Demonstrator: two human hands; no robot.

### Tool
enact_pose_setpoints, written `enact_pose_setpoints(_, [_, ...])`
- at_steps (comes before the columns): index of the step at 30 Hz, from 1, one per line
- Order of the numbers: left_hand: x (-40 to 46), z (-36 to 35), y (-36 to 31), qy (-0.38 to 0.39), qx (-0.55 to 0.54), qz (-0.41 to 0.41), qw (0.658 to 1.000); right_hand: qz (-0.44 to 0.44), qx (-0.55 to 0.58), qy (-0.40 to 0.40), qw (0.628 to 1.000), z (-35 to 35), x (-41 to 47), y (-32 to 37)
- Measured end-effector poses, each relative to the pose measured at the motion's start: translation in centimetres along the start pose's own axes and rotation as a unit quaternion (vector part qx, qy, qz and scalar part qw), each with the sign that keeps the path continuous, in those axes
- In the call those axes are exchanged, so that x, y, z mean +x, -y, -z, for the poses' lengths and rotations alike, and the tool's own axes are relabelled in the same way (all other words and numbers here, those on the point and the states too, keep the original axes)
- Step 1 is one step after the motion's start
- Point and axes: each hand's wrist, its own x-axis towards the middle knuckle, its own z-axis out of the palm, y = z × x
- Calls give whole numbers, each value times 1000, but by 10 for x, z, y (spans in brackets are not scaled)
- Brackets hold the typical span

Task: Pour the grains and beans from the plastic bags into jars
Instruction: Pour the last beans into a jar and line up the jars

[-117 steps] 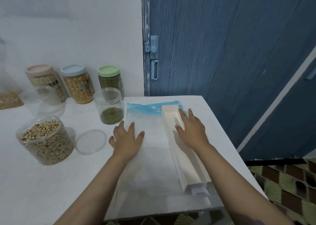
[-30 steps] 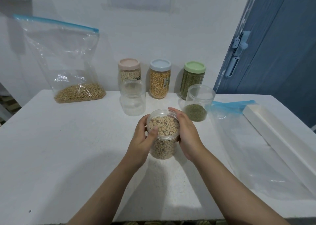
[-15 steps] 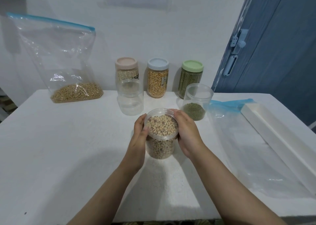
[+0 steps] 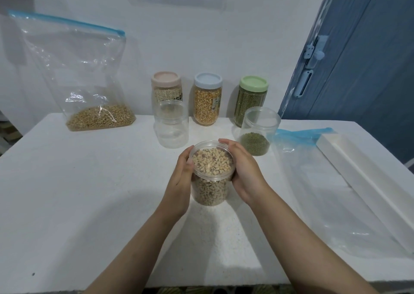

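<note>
I had my left hand [image 4: 182,177] and right hand [image 4: 244,170] wrapped around the bean jar [image 4: 211,173], which stood mid-table [image 4: 89,193], its clear lid on top. Behind it stood an empty jar [image 4: 171,127]; a bag of soybeans [image 4: 94,92] leaned against the wall.

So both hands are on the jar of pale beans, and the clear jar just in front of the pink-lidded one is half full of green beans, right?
Not quite. In the head view the clear jar in front of the pink-lidded jar is empty. Both the left hand and right hand do hold the jar of pale beans.
</note>
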Motion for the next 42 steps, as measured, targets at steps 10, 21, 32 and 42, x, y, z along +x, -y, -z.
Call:
enact_pose_setpoints(10, [0,3,5,-9,-3,26,1000,3,27,2,1000,1,-6,-4])
enact_pose_setpoints(21, [5,7,6,-20,-6,29,999,15,26,-4,1000,3,-6,-8])
enact_pose_setpoints(32, [7,7,1,-25,-28,47,998,28,23,-3,999,4,-4,-10])
enact_pose_setpoints(42, [7,9,-1,-3,-1,45,999,33,25,5,999,5,-3,-10])
